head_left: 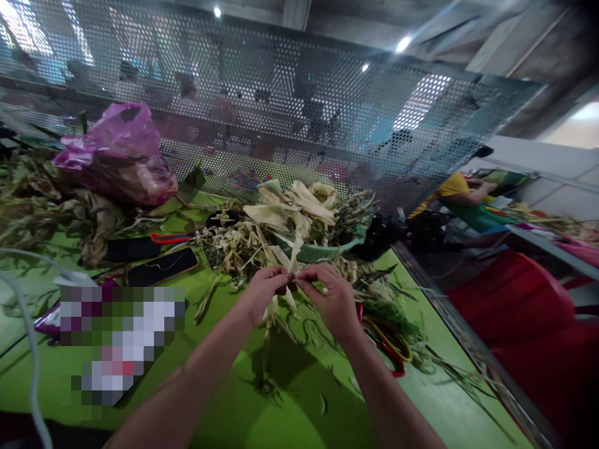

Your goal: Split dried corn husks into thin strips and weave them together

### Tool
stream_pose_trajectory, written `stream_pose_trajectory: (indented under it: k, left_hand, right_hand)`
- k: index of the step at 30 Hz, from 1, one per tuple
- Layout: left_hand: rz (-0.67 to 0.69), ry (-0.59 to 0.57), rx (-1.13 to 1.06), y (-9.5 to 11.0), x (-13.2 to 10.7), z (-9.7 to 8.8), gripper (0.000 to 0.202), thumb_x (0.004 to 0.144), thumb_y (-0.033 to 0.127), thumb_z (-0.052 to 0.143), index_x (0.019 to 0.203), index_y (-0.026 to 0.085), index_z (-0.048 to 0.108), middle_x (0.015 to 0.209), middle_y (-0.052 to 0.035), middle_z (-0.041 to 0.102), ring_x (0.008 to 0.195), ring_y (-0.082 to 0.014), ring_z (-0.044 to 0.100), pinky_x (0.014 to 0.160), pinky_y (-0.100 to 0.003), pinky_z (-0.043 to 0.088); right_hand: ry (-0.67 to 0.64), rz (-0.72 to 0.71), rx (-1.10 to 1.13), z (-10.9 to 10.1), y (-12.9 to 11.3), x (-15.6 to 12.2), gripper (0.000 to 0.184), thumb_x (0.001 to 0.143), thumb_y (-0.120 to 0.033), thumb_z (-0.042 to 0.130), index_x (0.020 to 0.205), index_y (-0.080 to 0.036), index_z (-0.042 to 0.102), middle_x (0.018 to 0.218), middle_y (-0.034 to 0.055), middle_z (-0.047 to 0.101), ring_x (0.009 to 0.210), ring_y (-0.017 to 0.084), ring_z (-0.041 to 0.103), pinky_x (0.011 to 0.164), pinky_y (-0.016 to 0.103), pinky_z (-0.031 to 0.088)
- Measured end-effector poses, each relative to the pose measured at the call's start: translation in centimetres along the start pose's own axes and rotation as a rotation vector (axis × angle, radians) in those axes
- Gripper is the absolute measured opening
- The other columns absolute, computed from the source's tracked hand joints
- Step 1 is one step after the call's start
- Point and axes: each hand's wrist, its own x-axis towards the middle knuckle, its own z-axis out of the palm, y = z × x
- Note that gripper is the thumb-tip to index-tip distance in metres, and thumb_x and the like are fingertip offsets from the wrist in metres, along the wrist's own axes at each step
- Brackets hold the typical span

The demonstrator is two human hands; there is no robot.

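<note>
My left hand [262, 292] and my right hand [331, 292] meet over the middle of the table, both closed in a pinch. Between their fingertips is a pale dried husk strip [296, 248], which looks like corn husk. Its upper part rises from the fingers, and short ends hang below them. Just beyond, broad dried husks [290, 209] are heaped in a green plastic basket [322, 251]. To the left of the basket lies a pile of dried, crumpled plant scraps [234, 252]. Fingers hide the exact point where the strip is gripped.
A phone [163, 268], red-handled scissors [173, 238] and a pink plastic bag [121, 156] lie left on the green table [224, 386]. Red and yellow handles [388, 349] and green fibres [393, 318] are at right. A perforated metal screen [262, 118] stands behind; a person [456, 187] sits beyond a red chair [519, 299].
</note>
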Motion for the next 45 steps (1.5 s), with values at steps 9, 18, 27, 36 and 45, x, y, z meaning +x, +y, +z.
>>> stream_pose_trajectory:
  k: [9, 18, 27, 36, 45]
  left_hand:
    - [0.114, -0.056, 0.143, 0.88, -0.43, 0.59, 0.011, 0.068, 0.026, 0.064, 0.067, 0.015, 0.064, 0.065, -0.0007, 0.059, 0.063, -0.0106, 0.049, 0.065, -0.023, 0.036]
    - [0.058, -0.012, 0.026, 0.41, -0.16, -0.04, 0.008, 0.067, 0.020, 0.059, 0.061, 0.015, 0.057, 0.059, 0.0004, 0.056, 0.058, -0.0088, 0.047, 0.059, -0.022, 0.032]
    - [0.023, 0.016, 0.052, 0.69, -0.22, 0.31, 0.003, 0.063, 0.015, 0.058, 0.066, 0.015, 0.057, 0.063, 0.0011, 0.056, 0.059, -0.0084, 0.045, 0.059, -0.021, 0.033]
    - [0.134, -0.066, 0.160, 0.67, -0.33, 0.44, 0.010, 0.068, 0.025, 0.062, 0.067, 0.015, 0.061, 0.064, 0.0000, 0.056, 0.064, -0.0111, 0.048, 0.065, -0.024, 0.036]
    - [0.093, -0.032, 0.062, 0.07, -0.06, -0.04, 0.007, 0.069, 0.020, 0.056, 0.063, 0.015, 0.056, 0.062, 0.0002, 0.055, 0.061, -0.0096, 0.047, 0.061, -0.022, 0.034]
  right_hand:
    - [0.078, 0.134, 0.093, 0.31, 0.23, -0.18, 0.005, 0.079, -0.024, 0.060, 0.078, -0.019, 0.059, 0.073, 0.0009, 0.060, 0.067, 0.015, 0.055, 0.064, 0.027, 0.045]
    - [0.007, -0.005, 0.075, 0.02, 0.14, -0.01, 0.008, 0.080, -0.021, 0.062, 0.084, -0.022, 0.068, 0.081, 0.0032, 0.066, 0.078, 0.018, 0.060, 0.073, 0.031, 0.047]
    - [-0.007, 0.005, 0.005, -0.01, 0.26, 0.11, 0.005, 0.080, -0.021, 0.061, 0.077, -0.021, 0.066, 0.078, 0.0027, 0.065, 0.077, 0.017, 0.060, 0.073, 0.030, 0.045]
    - [0.033, 0.172, 0.131, 0.43, 0.61, -0.28, 0.005, 0.079, -0.023, 0.061, 0.078, -0.018, 0.059, 0.073, 0.0009, 0.060, 0.068, 0.014, 0.055, 0.065, 0.027, 0.044]
    - [0.018, -0.001, 0.050, 0.12, 0.15, -0.05, 0.006, 0.080, -0.021, 0.061, 0.081, -0.022, 0.067, 0.081, 0.0027, 0.066, 0.078, 0.017, 0.060, 0.073, 0.030, 0.046]
